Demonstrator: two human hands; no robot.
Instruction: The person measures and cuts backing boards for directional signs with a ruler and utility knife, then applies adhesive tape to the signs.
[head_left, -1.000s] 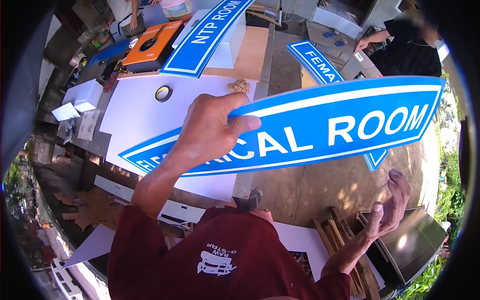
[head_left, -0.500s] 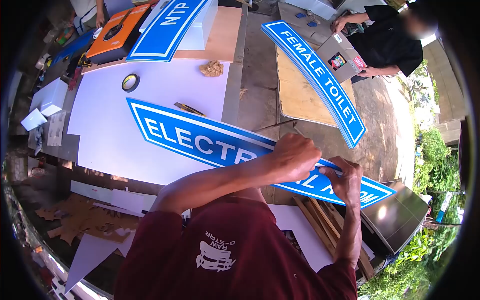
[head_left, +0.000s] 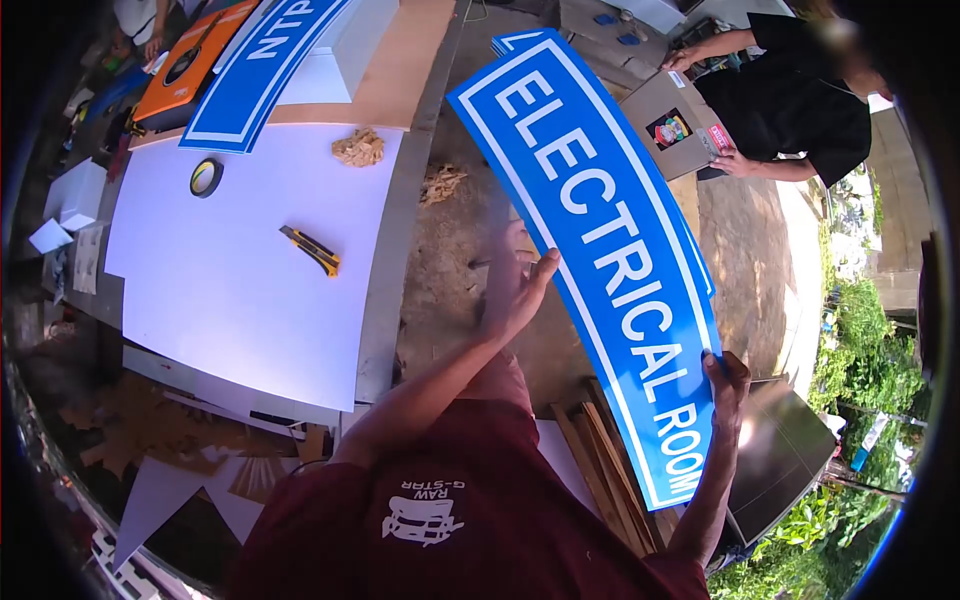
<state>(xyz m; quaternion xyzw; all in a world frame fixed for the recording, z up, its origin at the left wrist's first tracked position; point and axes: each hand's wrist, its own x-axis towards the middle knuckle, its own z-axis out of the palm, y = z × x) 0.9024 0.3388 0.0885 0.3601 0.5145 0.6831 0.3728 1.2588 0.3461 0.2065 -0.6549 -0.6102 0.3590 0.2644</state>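
Observation:
A long blue sign lettered "ELECTRICAL ROOM" slants across the middle, its far part covering a stack of blue signs on the board. My right hand grips the sign's right edge near its lower end, thumb on the face. At the left edge is my left hand, thumb tip by the border and fingers apart, slightly blurred, beside the sign. A yellow-handled cutter knife lies on the white sheet to the left.
Tape roll, crumpled brown tape, an "NTP" sign and an orange box occupy the left table. Wooden strips lie below. Opposite, a person in black holds a grey panel.
The electrical room sign has swung from lying across my body to pointing away, over the sign stack. My left hand has moved left, off the sign's face. My view has shifted right.

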